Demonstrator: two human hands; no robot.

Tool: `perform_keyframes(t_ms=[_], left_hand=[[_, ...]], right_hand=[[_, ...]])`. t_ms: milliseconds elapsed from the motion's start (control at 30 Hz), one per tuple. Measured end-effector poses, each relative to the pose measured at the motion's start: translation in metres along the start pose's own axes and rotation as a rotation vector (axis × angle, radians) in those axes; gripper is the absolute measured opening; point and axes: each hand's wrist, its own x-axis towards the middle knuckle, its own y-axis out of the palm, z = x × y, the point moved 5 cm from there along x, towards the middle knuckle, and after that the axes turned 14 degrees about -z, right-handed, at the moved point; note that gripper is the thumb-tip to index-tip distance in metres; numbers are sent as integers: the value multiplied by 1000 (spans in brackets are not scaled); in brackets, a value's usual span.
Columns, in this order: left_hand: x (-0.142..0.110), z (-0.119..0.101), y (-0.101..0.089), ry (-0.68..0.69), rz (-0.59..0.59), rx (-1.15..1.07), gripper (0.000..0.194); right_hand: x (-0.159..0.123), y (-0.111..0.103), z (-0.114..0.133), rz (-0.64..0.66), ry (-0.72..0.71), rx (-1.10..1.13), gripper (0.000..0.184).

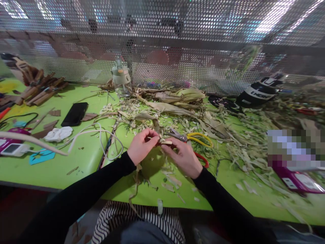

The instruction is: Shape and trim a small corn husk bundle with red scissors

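My left hand (pixel 141 145) and my right hand (pixel 183 156) meet over the green table (pixel 83 166), both in black sleeves. Their fingers pinch a small pale strip of dried corn husk (pixel 164 142) between them. A longer husk strip hangs down from under my left hand toward the table's front edge. Just beyond my hands lie yellow-handled scissors (pixel 196 137), and a red-handled tool (pixel 202 158) shows beside my right hand.
A heap of dried corn husks (pixel 175 98) and scraps covers the table's middle and right. A water bottle (pixel 122 79) stands at the back by the perforated metal screen. A black phone (pixel 75 114), white cable (pixel 88 134), crumpled tissue (pixel 58 134) and brown sticks (pixel 40 88) lie left.
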Motion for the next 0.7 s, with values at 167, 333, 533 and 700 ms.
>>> perform_keyframes(t_ms=[167,333,533,700], left_hand=[[2,3,2,-21,64,-77,16],[2,6,1,-127,137,-102,18],[-1,6,4,-161,185,-154,19],[-3,10,10,-157,173,-192,29]], right_hand=[[0,5,-10,97,81,192,24],[-1,6,-14,179,195,311,27],[-1,7,-14,124,182,276,29],[0,-3,-7,38,33,150,28]])
